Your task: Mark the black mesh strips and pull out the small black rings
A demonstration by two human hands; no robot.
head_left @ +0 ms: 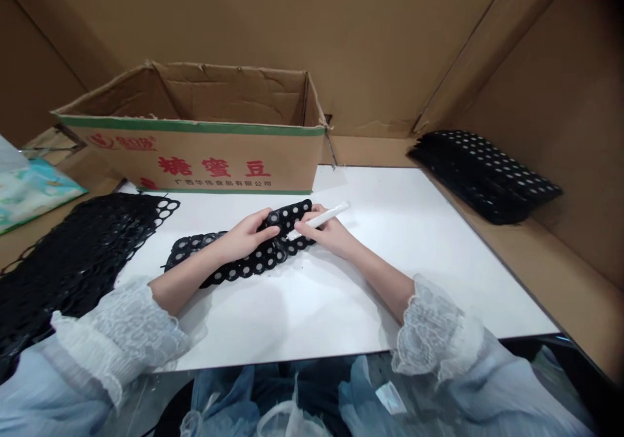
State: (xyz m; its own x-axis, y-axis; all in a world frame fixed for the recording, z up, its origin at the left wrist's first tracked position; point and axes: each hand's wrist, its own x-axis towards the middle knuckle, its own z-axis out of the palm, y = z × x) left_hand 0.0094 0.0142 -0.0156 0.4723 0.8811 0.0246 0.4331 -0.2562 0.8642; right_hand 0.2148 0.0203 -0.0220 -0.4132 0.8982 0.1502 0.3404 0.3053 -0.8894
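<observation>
A black perforated sheet (258, 263) with rows of pale round spots lies on the white board (341, 313), its right part bent upward. My left hand (244, 235) grips it near the middle, thumb on top and fingers partly hidden. At its right end is my right hand (330, 232), closed around a slim white pen-like tool (329, 216) whose tip points left at the sheet. Some right fingers also reach behind the raised edge of the sheet. The exact kind of tool cannot be made out.
An open cardboard box (219, 157) with red lettering stands behind the board. To the left lies a heap of black netted sheets (73, 255), near a green-white packet (41, 193). Stacked dotted black pieces (487, 173) sit at the right, beside cardboard walls (370, 40).
</observation>
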